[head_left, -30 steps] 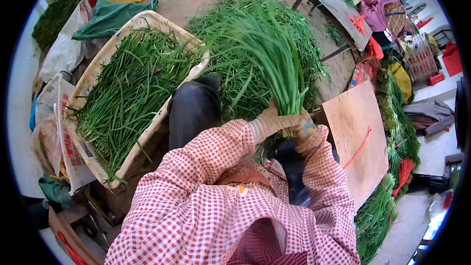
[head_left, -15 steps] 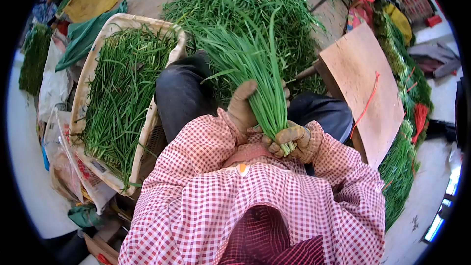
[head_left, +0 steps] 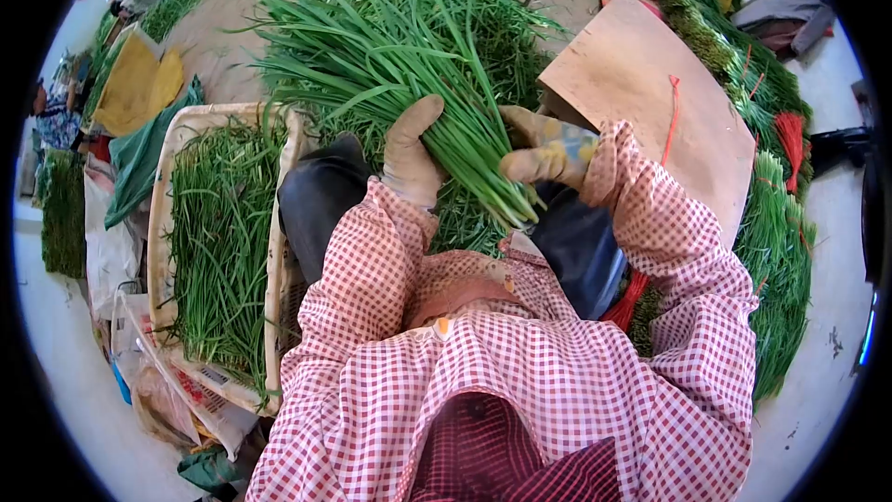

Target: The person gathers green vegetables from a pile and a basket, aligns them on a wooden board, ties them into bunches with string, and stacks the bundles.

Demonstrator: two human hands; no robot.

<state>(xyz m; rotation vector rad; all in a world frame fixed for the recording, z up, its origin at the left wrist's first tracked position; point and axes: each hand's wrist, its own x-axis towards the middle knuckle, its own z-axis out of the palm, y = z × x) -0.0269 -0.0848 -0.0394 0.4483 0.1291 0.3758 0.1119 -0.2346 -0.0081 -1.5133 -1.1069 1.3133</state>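
A bunch of long green garlic chives (head_left: 455,135) hangs tilted in front of me, its pale cut ends low and to the right, its leaves fanning up to the left. My left hand (head_left: 413,149), in a tan work glove, is wrapped round the bunch from the left, its fingers hidden behind the stems. My right hand (head_left: 557,149), in a glove with a yellow and blue patterned back, is just right of the lower stems. Its fingers are apart and point at the bunch; whether they touch it I cannot tell.
A large heap of loose chives (head_left: 502,47) lies on the floor ahead. At left stands a cream plastic crate (head_left: 160,223) filled with chives. To the right are a wooden board (head_left: 641,84) with a red tie (head_left: 671,121) on it, and stacked tied bundles (head_left: 776,270).
The bunch has moved up and forward, away from my body. My right hand has let go of the stem ends and opened beside them, while my left hand keeps its hold.
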